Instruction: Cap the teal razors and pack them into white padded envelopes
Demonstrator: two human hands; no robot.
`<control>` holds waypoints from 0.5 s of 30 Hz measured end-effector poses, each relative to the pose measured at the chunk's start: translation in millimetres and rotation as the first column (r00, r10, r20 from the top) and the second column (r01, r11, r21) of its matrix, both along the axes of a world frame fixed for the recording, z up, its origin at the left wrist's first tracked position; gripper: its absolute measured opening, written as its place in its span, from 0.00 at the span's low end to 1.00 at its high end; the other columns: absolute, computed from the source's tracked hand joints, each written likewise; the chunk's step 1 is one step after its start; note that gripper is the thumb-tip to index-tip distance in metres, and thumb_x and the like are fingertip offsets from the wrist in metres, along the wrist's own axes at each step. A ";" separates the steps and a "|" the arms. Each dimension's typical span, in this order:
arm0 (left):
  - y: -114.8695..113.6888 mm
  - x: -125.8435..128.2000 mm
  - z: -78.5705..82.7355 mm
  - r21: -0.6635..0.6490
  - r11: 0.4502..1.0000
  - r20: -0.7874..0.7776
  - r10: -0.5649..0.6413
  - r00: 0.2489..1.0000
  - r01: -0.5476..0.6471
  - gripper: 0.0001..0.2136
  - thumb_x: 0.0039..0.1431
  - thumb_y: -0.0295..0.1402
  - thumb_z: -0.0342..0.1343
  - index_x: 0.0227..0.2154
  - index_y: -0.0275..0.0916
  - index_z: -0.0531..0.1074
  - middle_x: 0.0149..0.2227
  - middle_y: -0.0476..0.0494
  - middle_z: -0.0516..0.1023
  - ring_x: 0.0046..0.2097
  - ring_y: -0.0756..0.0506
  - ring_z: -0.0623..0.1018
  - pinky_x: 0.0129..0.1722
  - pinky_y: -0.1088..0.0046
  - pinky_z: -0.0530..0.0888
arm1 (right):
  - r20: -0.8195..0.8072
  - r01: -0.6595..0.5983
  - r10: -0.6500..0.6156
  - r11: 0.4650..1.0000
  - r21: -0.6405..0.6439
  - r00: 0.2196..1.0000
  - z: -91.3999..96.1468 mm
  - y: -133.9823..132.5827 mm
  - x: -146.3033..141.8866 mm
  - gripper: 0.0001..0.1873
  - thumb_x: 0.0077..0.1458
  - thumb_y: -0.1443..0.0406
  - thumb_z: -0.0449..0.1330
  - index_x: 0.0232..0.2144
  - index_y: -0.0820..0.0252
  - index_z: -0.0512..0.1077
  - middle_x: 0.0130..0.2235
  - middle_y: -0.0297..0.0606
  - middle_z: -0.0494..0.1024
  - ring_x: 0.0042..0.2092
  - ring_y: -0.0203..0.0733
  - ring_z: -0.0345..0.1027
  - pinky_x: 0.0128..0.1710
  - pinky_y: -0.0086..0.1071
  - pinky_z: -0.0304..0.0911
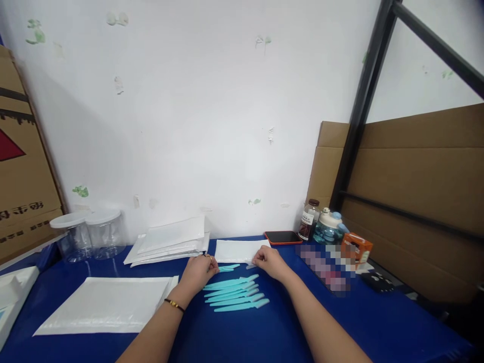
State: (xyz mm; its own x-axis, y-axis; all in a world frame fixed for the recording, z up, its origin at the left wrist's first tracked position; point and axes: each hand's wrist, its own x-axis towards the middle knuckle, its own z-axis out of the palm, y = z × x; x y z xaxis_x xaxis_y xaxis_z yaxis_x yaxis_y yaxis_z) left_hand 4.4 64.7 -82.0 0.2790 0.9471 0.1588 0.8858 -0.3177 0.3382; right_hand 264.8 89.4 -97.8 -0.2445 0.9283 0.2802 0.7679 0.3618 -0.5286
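Note:
Several teal eyebrow razors [236, 292] lie in a row on the blue tabletop, handles to the left and capped blade ends to the right. My left hand [200, 272] is closed in a pinch at the handle end of another teal razor [229, 267] just beyond the row. My right hand [270, 262] pinches a small translucent cap [250, 265], a short way right of that razor's tip. A white padded envelope [242, 248] lies flat behind both hands. The fingertips of both hands are partly hidden.
A large white padded envelope [109, 305] lies at left, with a stack of envelopes [172, 239] behind. Two clear jars [104, 237] stand by the wall. On the right are a phone [283, 237], a brown-capped bottle [309, 220], a blue drinking bottle [328, 229] and an orange box [355, 248].

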 end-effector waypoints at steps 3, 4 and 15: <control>-1.9 0.5 1.0 0.039 0.999 0.003 0.016 1.000 -0.016 0.06 0.51 0.37 0.54 0.30 0.43 0.72 0.33 0.50 0.75 0.38 0.48 0.73 0.36 0.74 0.61 | 0.043 0.009 -0.010 1.000 0.003 0.999 6.1 -1.9 12.5 0.05 0.48 0.64 0.59 0.26 0.58 0.75 0.31 0.34 0.73 0.32 0.36 0.64 0.36 0.30 0.53; -3.6 1.9 1.5 0.050 0.999 0.017 0.001 1.000 -0.002 0.07 0.51 0.38 0.54 0.31 0.43 0.72 0.33 0.50 0.74 0.38 0.48 0.72 0.37 0.74 0.61 | 0.043 -0.018 0.018 1.000 0.004 0.999 8.0 -4.1 14.0 0.05 0.48 0.64 0.59 0.27 0.57 0.76 0.31 0.34 0.72 0.32 0.36 0.64 0.37 0.30 0.53; -13.8 12.4 5.9 -0.055 0.981 0.028 -0.186 0.982 0.188 0.08 0.51 0.38 0.51 0.28 0.42 0.72 0.31 0.51 0.75 0.34 0.49 0.72 0.34 0.76 0.62 | -0.026 -0.235 0.233 0.963 -0.129 0.972 9.2 -16.9 1.5 0.05 0.44 0.63 0.64 0.25 0.59 0.74 0.33 0.33 0.73 0.33 0.35 0.65 0.34 0.26 0.55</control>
State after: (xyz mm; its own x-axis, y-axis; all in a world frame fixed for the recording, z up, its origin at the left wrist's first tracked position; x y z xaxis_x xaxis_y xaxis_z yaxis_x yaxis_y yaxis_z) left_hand 16.8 51.0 -76.1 0.4489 0.8863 0.1139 0.8046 -0.4564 0.3800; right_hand 266.3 72.5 -88.6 -0.4568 0.8742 0.1643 0.6642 0.4581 -0.5907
